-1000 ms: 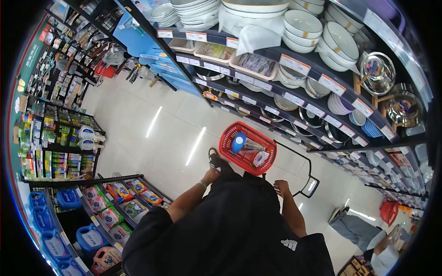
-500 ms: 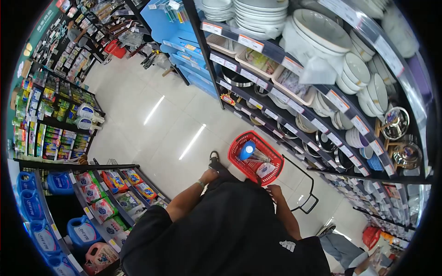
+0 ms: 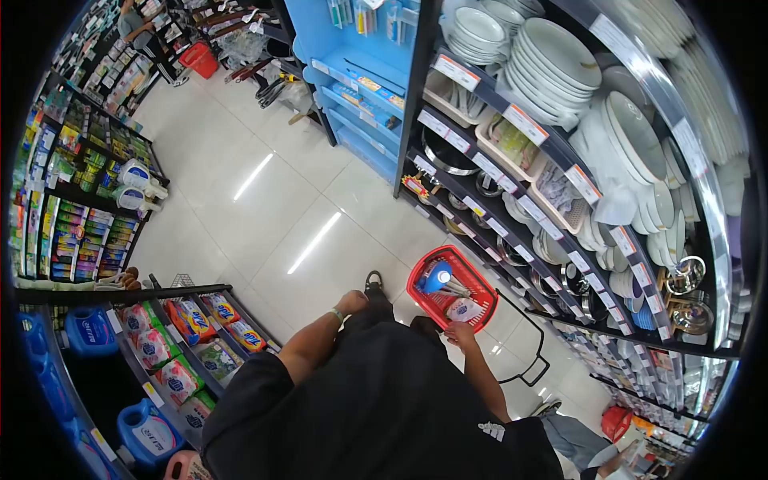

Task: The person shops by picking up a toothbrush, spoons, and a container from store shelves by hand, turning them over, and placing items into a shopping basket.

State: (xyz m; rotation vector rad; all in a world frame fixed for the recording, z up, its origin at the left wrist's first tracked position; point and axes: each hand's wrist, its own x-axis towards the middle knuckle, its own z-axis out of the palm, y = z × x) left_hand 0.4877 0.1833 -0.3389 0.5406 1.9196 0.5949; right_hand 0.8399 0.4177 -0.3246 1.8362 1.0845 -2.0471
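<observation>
My left hand, a band on its wrist, hangs by my left thigh. Its fingers look loosely curled, with nothing visible in them. In front of my right hip, my right hand appears at the near end of a red shopping basket. Its fingers look loose and slightly apart; whether they touch the rim is unclear. Inside the basket lie a blue item with a white round top and a white package. A black pull handle sticks out from the basket's right side, away from both hands.
Shelves of white plates, bowls and pans line the right, beside a blue display rack. Detergent bottles and bagged packs fill the left shelf. Tiled floor runs ahead. Another person stands at lower right, one far off.
The view has shifted: the right shelves and blue rack sit farther right and lower. My right hand now overlaps the basket's near end; before, it was just below it.
</observation>
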